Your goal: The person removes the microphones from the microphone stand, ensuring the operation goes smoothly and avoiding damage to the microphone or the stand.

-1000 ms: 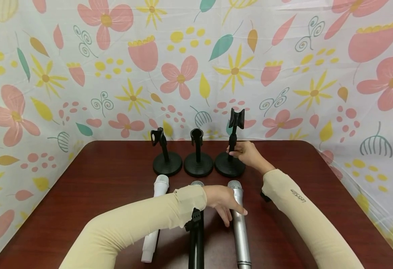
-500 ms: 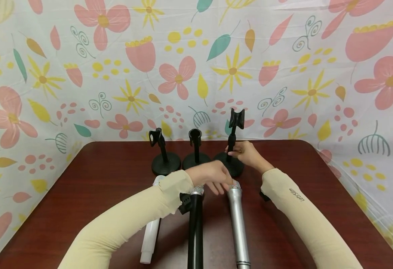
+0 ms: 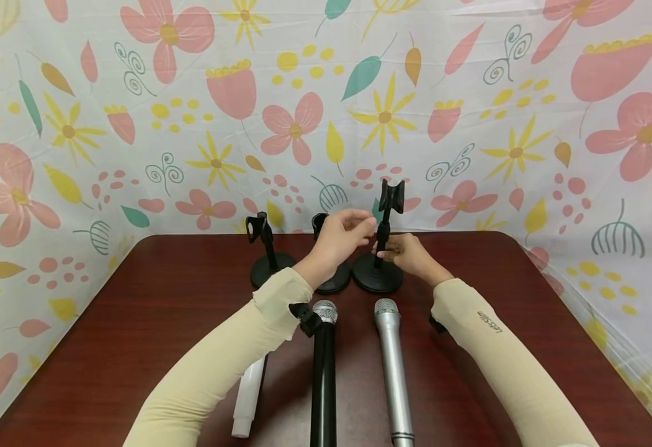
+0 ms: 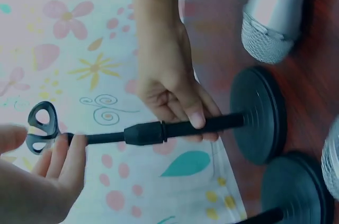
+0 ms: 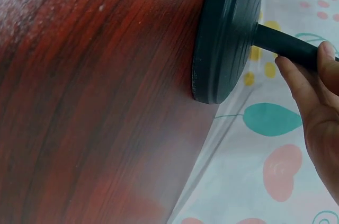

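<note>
The rightmost black desktop microphone stand stands on its round base, its clip facing up. My right hand pinches its lower stem between thumb and fingers; the right wrist view shows this grip just above the base. My left hand is raised beside the same stand, thumb and fingers apart. In the left wrist view, the fingertips of the left hand overlap the upper stem just below the clip, while the thumb stays off to one side.
Two more black stands, a left one and a middle one partly behind my left hand, stand alongside. Nearer lie a white microphone, a black one and a silver one on the brown table. A flowered cloth hangs behind.
My left hand has moved from over the silver microphone up and away to the top of the right stand. The right hand keeps its hold on the stem.
</note>
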`<state>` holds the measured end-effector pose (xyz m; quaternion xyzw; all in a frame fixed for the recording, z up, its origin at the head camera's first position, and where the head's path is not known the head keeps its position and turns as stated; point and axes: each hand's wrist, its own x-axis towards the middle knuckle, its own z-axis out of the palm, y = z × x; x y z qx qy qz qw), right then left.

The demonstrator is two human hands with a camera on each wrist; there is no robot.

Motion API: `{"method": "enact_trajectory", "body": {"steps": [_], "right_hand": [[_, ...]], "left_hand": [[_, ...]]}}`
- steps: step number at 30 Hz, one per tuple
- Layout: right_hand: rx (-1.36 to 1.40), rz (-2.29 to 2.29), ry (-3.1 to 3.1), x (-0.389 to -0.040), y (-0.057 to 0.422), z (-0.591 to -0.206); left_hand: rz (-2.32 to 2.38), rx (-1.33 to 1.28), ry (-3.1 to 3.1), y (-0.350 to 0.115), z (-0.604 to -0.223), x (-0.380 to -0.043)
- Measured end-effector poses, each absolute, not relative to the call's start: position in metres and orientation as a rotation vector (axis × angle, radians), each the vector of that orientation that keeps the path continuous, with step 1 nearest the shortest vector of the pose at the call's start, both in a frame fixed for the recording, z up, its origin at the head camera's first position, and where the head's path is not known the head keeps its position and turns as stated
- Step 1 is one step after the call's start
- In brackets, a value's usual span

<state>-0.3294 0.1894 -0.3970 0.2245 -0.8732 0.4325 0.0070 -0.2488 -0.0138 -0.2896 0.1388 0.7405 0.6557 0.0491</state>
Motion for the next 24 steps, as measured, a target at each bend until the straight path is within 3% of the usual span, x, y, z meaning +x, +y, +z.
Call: {"method": "enact_trajectory", "body": {"steps": [13, 24], "right_hand": [[0.693, 1.348, -2.744, -0.329, 0.190, -0.398], [0.690, 1.401, -2.761, -0.331, 0.191, -0.398]], "left_hand": [[2.331, 0.231, 2.023, 0.023, -0.288, -0.269], [2.337, 0.204, 1.854, 0.036, -0.289, -0.282]]}}
